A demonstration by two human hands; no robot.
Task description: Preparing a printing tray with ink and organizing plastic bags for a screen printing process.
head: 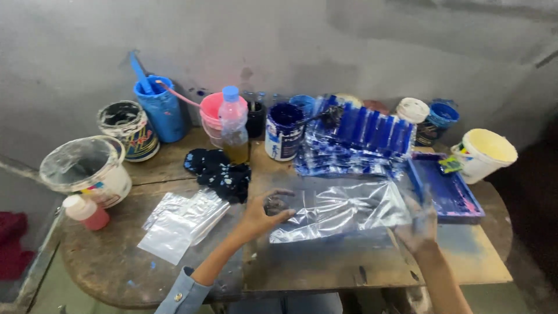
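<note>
A clear plastic bag [343,210] lies stretched over a board on the wooden table [104,256]. My left hand [263,214] pinches its left edge, thumb and fingers closed on the plastic. The bag's right edge is in my right hand [419,224], which is smeared with blue paint and blurred. Behind the bag sits a stack of blue-stained plastic sheets [357,142]. A blue tray [446,191] lies to the right of it.
A pile of small clear bags [181,220] lies at the left. Behind it are a dark stained rag [221,171], a plastic bottle [233,125], a pink bucket [210,115], blue paint cans [283,132], a blue tub [161,107], a cream bucket [483,152], a clear-lined bucket [87,168].
</note>
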